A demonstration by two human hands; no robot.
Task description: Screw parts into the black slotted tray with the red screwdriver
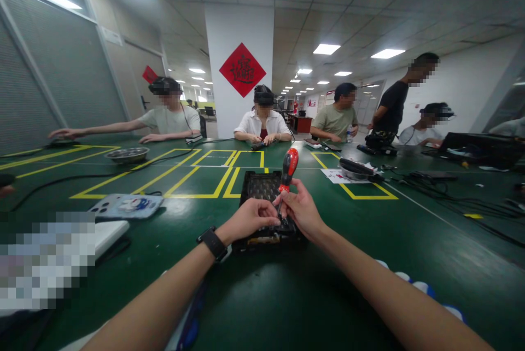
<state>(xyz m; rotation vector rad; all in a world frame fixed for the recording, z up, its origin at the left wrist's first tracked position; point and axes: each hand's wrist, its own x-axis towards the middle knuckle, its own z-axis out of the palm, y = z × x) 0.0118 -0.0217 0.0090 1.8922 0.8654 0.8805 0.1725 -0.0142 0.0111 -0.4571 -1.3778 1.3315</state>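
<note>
A screwdriver point(291, 162) with a red and black handle stands nearly upright, its shaft pointing down into a black plastic case point(262, 182). My right hand point(301, 210) grips it where the handle meets the shaft. Close beside the shaft is my left hand point(252, 217), its thumb and fingertips pinched together low over the case; whatever they hold is too small to make out. Dark parts fill the case, which lies open on the green table in front of me. My hands hide the screwdriver's tip.
On my left are a phone in a patterned case point(127, 205), a metal bowl point(128, 154) and a long black cable point(110, 174). Yellow tape rectangles point(197, 195) mark the green table point(254, 296). Cables point(447, 200) and a laptop point(484, 150) lie right. Several people sit around the table; one stands.
</note>
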